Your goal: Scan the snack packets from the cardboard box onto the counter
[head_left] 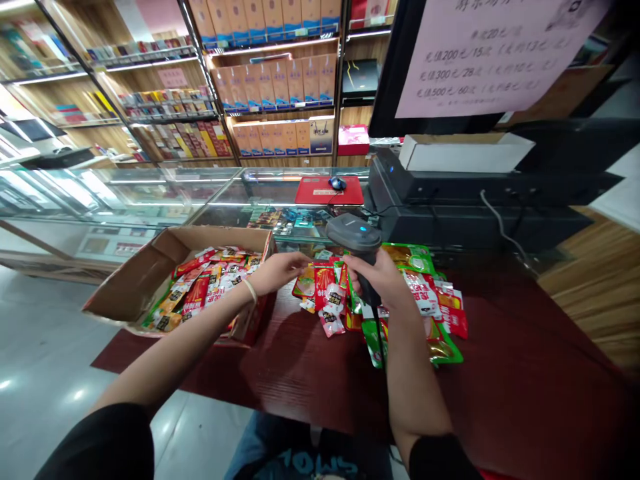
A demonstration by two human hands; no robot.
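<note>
My right hand [377, 273] is wrapped round the handle of a dark grey barcode scanner [354, 233], whose head points away from me with a blue light on top. Its cable runs down beside my right forearm. My left hand [277, 272] is between the carton and the pile, its fingers drawn together at the edge of several small red and white snack packets [330, 297]. Whether anything is pinched there I cannot make out. Larger green-edged snack bags [440, 347] lie heaped under and beside my right hand, with a white and red packet [423, 293] on top.
An open cardboard box [120, 293] of snack packets [200, 287] stands at the left on the dark red counter [310, 380]. Behind are a glass display case [210, 193], a red box [320, 190] with a mouse [337, 183], and a dark monitor [387, 67] at the right.
</note>
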